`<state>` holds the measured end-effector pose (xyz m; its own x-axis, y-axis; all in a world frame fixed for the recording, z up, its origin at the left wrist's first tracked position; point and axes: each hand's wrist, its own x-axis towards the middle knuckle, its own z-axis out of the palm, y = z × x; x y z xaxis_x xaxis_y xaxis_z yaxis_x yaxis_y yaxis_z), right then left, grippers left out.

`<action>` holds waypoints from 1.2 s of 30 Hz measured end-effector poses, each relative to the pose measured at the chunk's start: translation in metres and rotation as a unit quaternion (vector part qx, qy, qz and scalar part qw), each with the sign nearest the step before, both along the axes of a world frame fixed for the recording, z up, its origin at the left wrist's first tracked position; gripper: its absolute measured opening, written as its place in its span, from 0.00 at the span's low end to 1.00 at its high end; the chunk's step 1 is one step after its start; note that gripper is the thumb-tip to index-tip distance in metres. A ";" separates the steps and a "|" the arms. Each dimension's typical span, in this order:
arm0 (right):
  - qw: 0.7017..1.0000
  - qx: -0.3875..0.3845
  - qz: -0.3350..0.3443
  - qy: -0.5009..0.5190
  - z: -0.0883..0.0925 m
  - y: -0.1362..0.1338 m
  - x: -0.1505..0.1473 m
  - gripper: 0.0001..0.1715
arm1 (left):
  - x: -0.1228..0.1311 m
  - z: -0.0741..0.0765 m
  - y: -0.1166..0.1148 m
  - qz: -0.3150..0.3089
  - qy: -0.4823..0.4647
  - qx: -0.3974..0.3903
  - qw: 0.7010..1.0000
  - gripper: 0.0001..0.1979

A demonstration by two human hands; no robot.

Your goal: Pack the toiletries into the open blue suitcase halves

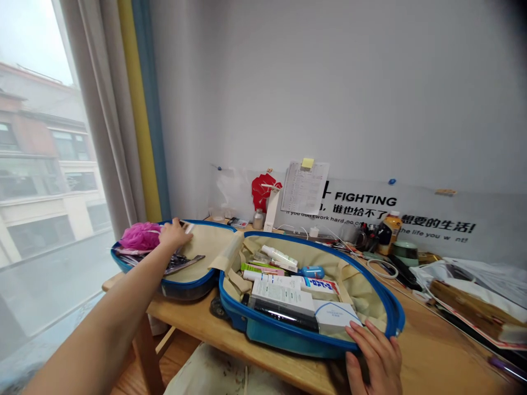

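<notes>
An open blue suitcase (234, 325) lies spread across a wooden table. My left hand (176, 235) reaches over its left half, fingers closed round a small pale item (188, 227) whose kind I cannot make out. Beside that hand is a pink mesh bath puff (140, 236), with a dark-patterned plastic packet (181, 263) below it. My right hand (376, 354) grips the front rim of the right half, fingers over the edge and thumb outside. That half holds a toothpaste box (319, 285), a white tube (280, 255), a blue bottle (312, 272), white boxes (335, 315) and a black box (284, 315).
Behind the suitcase stand a white desk lamp (272, 209) and a small jar (258, 219). To the right are an orange-labelled bottle (390, 233), cables, papers and a brown case (473, 310). A window and curtains (111, 109) border the left side.
</notes>
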<state>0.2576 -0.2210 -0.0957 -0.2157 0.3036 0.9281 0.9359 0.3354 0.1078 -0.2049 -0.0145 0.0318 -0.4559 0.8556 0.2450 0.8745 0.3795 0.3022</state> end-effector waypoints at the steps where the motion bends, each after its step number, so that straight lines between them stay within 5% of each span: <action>1: 1.000 0.000 0.003 0.003 0.001 0.000 -0.001 0.17 | 0.011 0.009 0.000 -0.018 -0.001 0.023 1.000 0.37; 5: 1.000 0.001 0.008 0.014 0.001 0.000 -0.002 0.17 | 0.078 0.042 -0.001 -0.170 0.007 0.081 0.982 0.28; 8: 1.000 -0.005 0.007 0.010 0.000 0.000 -0.001 0.17 | 0.145 0.049 -0.012 -0.346 0.020 0.070 0.935 0.30; 12: 1.000 -0.003 0.003 0.007 -0.001 0.000 -0.001 0.17 | 0.230 0.035 -0.035 -0.544 0.051 -0.008 0.837 0.40; 17: 1.000 -0.004 -0.004 -0.005 0.001 -0.001 -0.001 0.17 | 0.297 0.007 -0.051 -0.615 0.075 -0.091 0.780 0.44; 22: 1.000 0.003 -0.001 -0.016 0.005 -0.001 -0.003 0.17 | 0.313 -0.014 -0.057 -0.608 0.076 -0.125 0.780 0.41; 29: 1.000 0.005 0.000 -0.019 0.005 -0.001 -0.004 0.17 | 0.308 -0.020 -0.061 -0.538 0.065 -0.145 0.827 0.35; 36: 1.000 0.000 -0.007 -0.021 0.002 -0.001 -0.001 0.17 | 0.313 -0.020 -0.062 -0.624 0.062 -0.179 0.758 0.19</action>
